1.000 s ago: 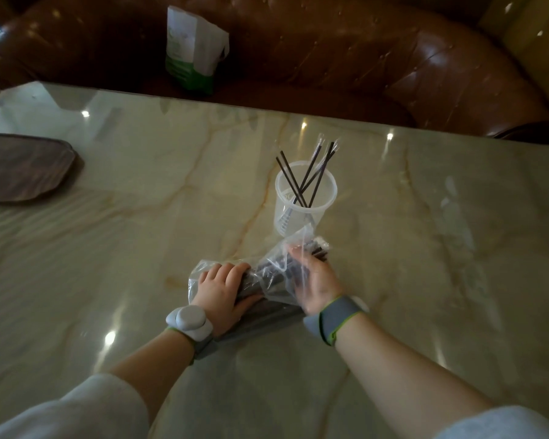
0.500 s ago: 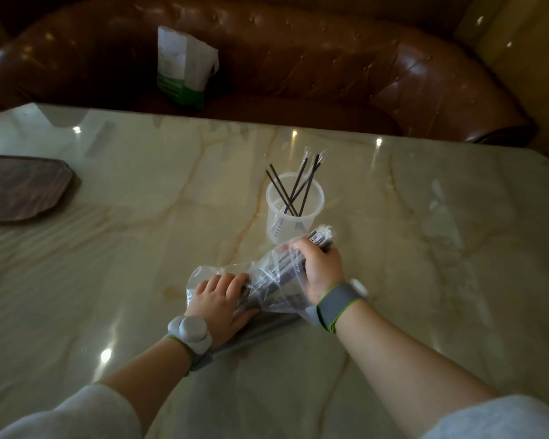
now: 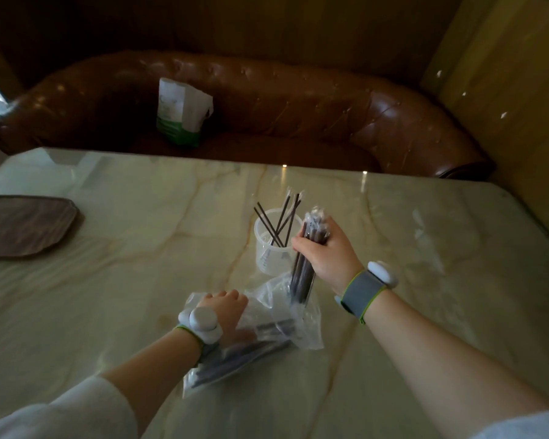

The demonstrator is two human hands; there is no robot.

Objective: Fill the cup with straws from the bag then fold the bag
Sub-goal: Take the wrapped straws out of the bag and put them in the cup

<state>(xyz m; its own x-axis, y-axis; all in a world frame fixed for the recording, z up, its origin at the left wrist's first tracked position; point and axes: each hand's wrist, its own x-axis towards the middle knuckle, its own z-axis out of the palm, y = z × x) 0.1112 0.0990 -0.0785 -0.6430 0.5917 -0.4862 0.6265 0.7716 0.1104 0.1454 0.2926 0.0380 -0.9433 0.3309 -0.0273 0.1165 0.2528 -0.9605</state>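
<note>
From the head camera, the right hand [image 3: 325, 248] is closed around a bundle of dark straws [image 3: 303, 267], each in its own clear wrapper, and holds it upright just beside the translucent cup [image 3: 271, 251]. The bundle's lower ends hang above the mouth of the clear plastic bag [image 3: 279, 324]. The cup stands near the middle of the tabletop [image 3: 140, 248], towards the far edge, and a few straws already lean against its rim.

The left hand [image 3: 225, 312] lies flat on the bag, fingers [image 3: 232, 296] spread and pressing the film down. It pins the bag without gripping it. More straws show through the film, so the bag is not yet empty. It lies nearer the front edge, between the two forearms.

The straws look light and thin and probably bend a little. Their wrappers look slick, so a loose grip may let some slide out. Gripping them about the middle, as here, should keep the bundle together. The bag is soft, crinkly film that springs back. It would best be flattened under a palm and folded from its emptied mouth end.
</note>
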